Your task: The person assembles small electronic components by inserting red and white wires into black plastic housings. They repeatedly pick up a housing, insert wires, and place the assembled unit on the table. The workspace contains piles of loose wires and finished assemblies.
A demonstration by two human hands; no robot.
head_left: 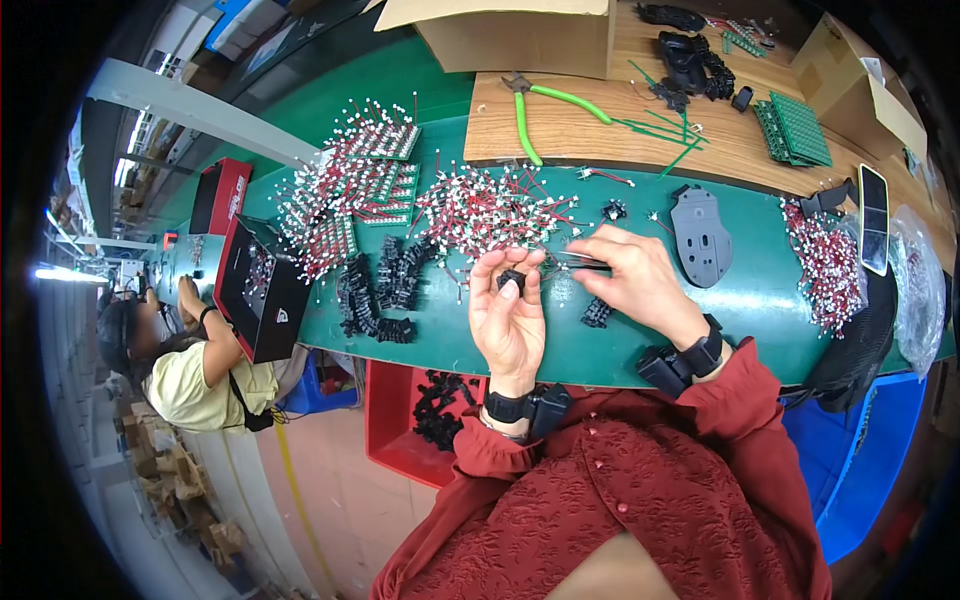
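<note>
the left hand (510, 318) is pinching a small black part (510, 279) between thumb and fingers; the right hand (640, 278) is gripping a thin tool (592, 266) just beside it. the green table's (755, 300) near edge is running by both wrists, bare surface showing right of the grey shell (702, 238).

- A green bench (740, 310) runs across the room.
- A wood-grain surface (590, 145) lies along the bench's far side.
- A pale beam (200, 110) slants toward the bench from its far left.
- A bright light (65, 274) glows well left of the bench.
- Pinkish floor (335, 470), marked by a yellow line (299, 500), shows on the bench's near side.
</note>
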